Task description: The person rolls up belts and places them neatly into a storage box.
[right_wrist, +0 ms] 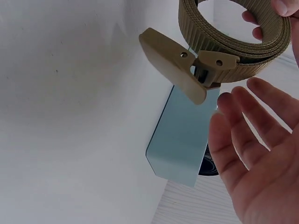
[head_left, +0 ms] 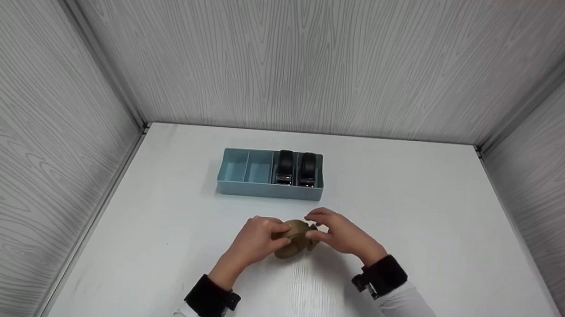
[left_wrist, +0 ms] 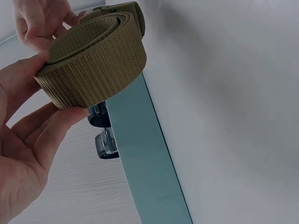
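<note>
A rolled tan webbing belt (head_left: 297, 227) is held up over the table by my left hand (head_left: 256, 238), which pinches one side of the coil between thumb and fingers. In the left wrist view the belt's ribbed outer wall (left_wrist: 100, 70) faces the camera, with the left hand (left_wrist: 23, 158) at its near edge. The plastic buckle (right_wrist: 170, 65) hangs at the other end of the coil, its flap tilted out. My right hand (right_wrist: 261, 144) is beside the buckle with fingers loosely extended, fingertips just short of the belt and nothing in its grasp.
Behind the hands, a blue divided box (head_left: 270, 191) stands on the white table (head_left: 409, 197). Its two right compartments hold dark rolled belts (head_left: 285, 163) with metal buckles; the two left compartments are bare. Grey wood-grain panels (head_left: 289, 54) enclose the table at the back and sides.
</note>
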The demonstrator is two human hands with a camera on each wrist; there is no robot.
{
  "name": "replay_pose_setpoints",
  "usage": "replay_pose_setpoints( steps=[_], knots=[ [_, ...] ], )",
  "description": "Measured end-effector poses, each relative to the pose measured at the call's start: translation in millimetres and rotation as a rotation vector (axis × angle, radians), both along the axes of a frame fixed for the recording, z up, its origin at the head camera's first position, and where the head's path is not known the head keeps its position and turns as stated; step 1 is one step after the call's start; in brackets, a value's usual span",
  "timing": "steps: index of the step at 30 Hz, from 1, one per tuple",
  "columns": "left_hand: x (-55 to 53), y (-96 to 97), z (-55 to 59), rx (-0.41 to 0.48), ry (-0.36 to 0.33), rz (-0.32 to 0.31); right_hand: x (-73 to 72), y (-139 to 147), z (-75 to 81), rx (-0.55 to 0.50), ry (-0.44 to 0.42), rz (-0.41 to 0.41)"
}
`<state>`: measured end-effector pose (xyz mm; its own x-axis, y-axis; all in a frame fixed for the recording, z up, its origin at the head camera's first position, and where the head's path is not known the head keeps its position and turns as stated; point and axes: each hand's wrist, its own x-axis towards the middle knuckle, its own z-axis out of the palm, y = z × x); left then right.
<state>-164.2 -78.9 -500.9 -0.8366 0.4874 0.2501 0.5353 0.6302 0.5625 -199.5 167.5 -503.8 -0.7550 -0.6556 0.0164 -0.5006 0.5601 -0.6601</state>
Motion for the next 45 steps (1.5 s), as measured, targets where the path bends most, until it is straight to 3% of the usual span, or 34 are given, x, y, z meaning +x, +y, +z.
replay_pose_setpoints(
  steps=[7, 10, 15, 23, 29, 37, 45],
  knots=[
    [-4.9, -20.5, 5.6, 0.089, 0.068, 0.162, -20.4, 3, -10.4, 0.209, 0.240, -0.203],
    [-8.6, -28.1, 9.7, 0.111, 0.097, 0.219, -29.8, 6, -15.2, 0.295, 0.301, -0.220],
    [-15.3, -40.0, 18.7, 0.132, 0.156, 0.311, -40.3, 10, -21.4, 0.388, 0.312, -0.197],
    [-36.4, -54.3, 32.6, 0.139, 0.276, 0.466, -44.8, 6, -24.1, 0.365, 0.254, -0.195],
    [-57.3, -52.8, 37.1, 0.149, 0.297, 0.554, -43.8, 4, -27.5, 0.405, 0.289, -0.224],
    [-76.9, -40.8, 31.5, 0.121, 0.291, 0.600, -34.6, 12, -34.4, 0.296, 0.371, -0.217],
    [-93.0, -25.7, 27.8, 0.024, 0.263, 0.598, -24.1, 15, -35.7, 0.227, 0.469, -0.204]
  ],
)
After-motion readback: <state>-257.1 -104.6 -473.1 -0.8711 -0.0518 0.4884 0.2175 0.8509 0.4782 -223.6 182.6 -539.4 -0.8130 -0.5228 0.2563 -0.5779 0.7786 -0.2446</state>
